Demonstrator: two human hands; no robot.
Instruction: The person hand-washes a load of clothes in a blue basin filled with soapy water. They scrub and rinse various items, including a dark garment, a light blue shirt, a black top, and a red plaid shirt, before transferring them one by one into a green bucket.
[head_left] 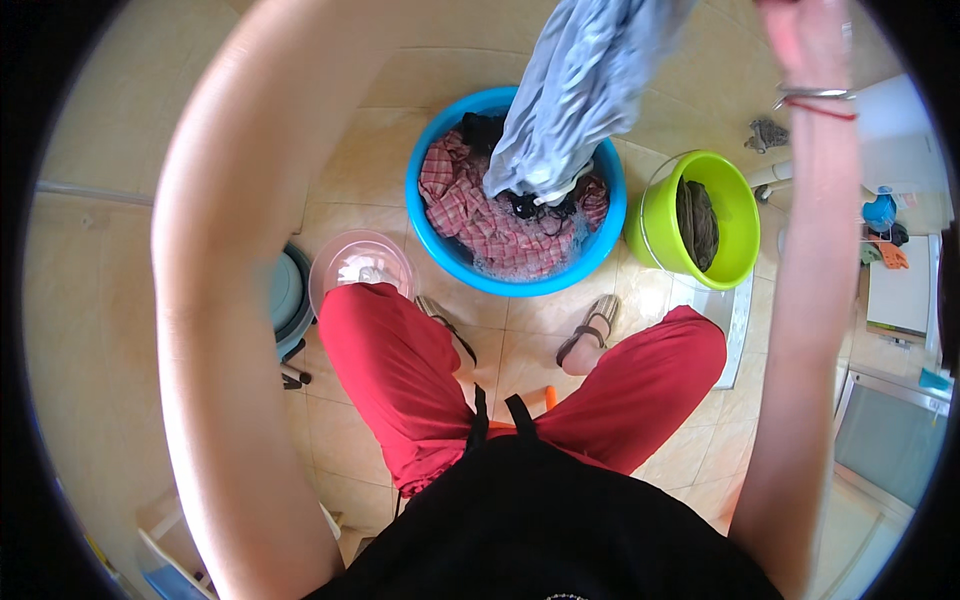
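Note:
A wet light blue-grey cloth garment (590,90), twisted into folds, hangs down from the top edge of the picture. Its lower end dips among the laundry in a round blue basin (417,190). Red plaid fabric (500,225), dark pieces and soapy suds fill the basin. My left forearm rises past the top edge, so the left hand is out of sight. High at the upper right is my right hand (808,45), blurred, with its fingers cut off by the edge. Whatever holds the garment's upper end is hidden.
Right of the basin stands a lime-green bucket (745,235) with dark cloth inside. A translucent pink bowl (340,260) sits by my left knee, beside a grey-blue round stool-like object (290,290). My sandalled feet are on the tiled floor. A glass-fronted cabinet (890,440) is at far right.

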